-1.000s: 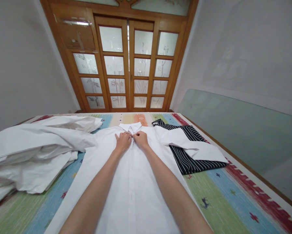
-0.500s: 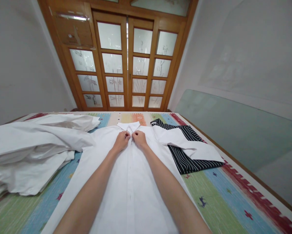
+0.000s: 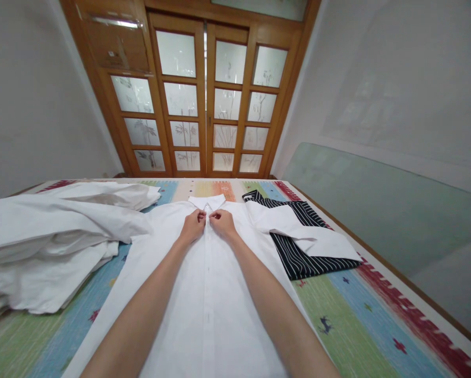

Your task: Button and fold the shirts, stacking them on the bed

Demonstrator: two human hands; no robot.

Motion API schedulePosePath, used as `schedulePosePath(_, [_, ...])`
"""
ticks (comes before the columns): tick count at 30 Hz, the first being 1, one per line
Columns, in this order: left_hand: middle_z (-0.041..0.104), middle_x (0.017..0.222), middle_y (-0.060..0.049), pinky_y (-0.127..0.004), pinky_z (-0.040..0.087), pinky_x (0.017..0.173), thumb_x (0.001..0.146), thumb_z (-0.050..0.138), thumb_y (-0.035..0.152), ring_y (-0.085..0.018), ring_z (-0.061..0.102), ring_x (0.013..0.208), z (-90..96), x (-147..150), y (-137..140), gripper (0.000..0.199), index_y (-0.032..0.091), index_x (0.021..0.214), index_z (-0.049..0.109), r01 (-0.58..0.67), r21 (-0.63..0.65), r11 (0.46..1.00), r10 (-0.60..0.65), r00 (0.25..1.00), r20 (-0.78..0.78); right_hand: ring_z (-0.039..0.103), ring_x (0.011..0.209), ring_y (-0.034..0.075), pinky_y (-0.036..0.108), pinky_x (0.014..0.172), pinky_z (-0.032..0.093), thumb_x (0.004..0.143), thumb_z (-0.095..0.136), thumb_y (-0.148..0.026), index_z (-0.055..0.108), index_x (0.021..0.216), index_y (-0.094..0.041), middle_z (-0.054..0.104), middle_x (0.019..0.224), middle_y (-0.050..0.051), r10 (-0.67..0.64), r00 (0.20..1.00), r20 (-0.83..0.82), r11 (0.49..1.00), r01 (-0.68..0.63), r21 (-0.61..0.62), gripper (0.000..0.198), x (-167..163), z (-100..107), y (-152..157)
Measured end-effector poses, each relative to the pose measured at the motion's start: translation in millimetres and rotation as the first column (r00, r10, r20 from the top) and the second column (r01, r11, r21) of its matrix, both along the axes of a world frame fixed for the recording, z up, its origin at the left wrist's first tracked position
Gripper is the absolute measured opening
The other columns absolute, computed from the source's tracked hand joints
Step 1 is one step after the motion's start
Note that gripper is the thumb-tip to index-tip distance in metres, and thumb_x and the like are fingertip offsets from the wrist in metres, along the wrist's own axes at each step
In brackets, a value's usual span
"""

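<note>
A white button-up shirt [image 3: 180, 320] lies front side up with its collar [image 3: 198, 201] at the far end. Just below the collar, my left hand [image 3: 194, 224] pinches the shirt front on the left side of the button placket. Opposite it, my right hand [image 3: 222, 223] has thumb and forefinger closed at the placket's right side. A narrow gap separates the two hands, and a small button shows at the collar just beyond them. Lower down, the placket runs straight between my forearms. Fabric between the fingertips is too small to make out clearly.
More white garments [image 3: 42, 268] are heaped at the left, beneath the shirt's left sleeve. The right sleeve [image 3: 322, 241] lies over folded black-and-white striped fabric [image 3: 298, 265]. All rest on a colourful patterned cover [image 3: 357, 320]. Wooden glazed doors [image 3: 201, 105] stand beyond.
My hands have moved slightly apart, the left one a little to the left. The collar opening, spread wider before, now lies flatter and more closed.
</note>
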State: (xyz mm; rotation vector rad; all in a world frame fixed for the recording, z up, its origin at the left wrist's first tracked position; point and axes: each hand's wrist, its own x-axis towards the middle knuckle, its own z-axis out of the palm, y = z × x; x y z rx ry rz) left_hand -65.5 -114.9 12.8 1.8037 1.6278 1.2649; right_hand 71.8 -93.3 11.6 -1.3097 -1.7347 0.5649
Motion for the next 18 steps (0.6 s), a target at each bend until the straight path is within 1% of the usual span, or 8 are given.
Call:
schedulePosePath(6, [0.07, 0.082, -0.002, -0.029, 0.05, 0.078, 0.071, 0.056, 0.018, -0.016, 0.064, 0.076, 0.2, -3.4, 1.4, 0.009, 0.02, 0.08, 0.058, -0.019, 0.031, 0.999, 0.018, 0.999, 0.026, 0.063, 0.069, 0.015, 0.022, 0.066, 0.045, 0.069, 0.063, -0.013, 0.074, 0.072, -0.018, 0.073, 0.074, 0.003, 0.003, 0.999, 0.054, 1.0, -0.004, 0.009, 0.012, -1.3, 0.8, -1.8])
schedulePosePath(9, [0.068, 0.079, 0.0, -0.029, 0.05, 0.077, 0.07, 0.057, 0.018, -0.016, 0.063, 0.075, 1.4, -4.1, 0.0, 0.008, 0.021, 0.077, 0.056, -0.022, 0.033, 0.999, 0.022, 0.999, 0.026, 0.063, 0.071, 0.015, 0.023, 0.069, 0.045, 0.071, 0.064, -0.013, 0.074, 0.073, -0.019, 0.073, 0.076, 0.003, 0.003, 0.997, 0.083, 1.0, -0.006, 0.029, 0.011, -1.7, 1.0, -2.1])
schedulePosePath(13, [0.067, 0.076, 0.0, -0.029, 0.049, 0.075, 0.069, 0.059, 0.021, -0.016, 0.061, 0.073, 1.9, -4.1, -1.3, 0.006, 0.021, 0.075, 0.056, -0.027, 0.04, 0.999, 0.025, 0.999, 0.047, 0.063, 0.075, 0.016, 0.024, 0.074, 0.046, 0.073, 0.063, -0.012, 0.074, 0.076, -0.018, 0.074, 0.08, 0.004, 0.016, 0.994, 0.11, 0.998, -0.021, 0.051, 0.013, -2.1, 0.2, -1.8])
schedulePosePath(18, [0.068, 0.076, 0.0, -0.029, 0.049, 0.074, 0.068, 0.062, 0.026, -0.016, 0.062, 0.072, 1.2, -5.8, -0.4, 0.009, 0.021, 0.074, 0.058, -0.043, 0.049, 0.998, 0.04, 0.997, 0.071, 0.062, 0.079, 0.015, 0.025, 0.079, 0.045, 0.075, 0.062, -0.009, 0.073, 0.076, -0.017, 0.073, 0.082, 0.004, 0.062, 0.99, 0.123, 0.993, -0.073, 0.089, 0.014, -2.4, -0.2, -1.0])
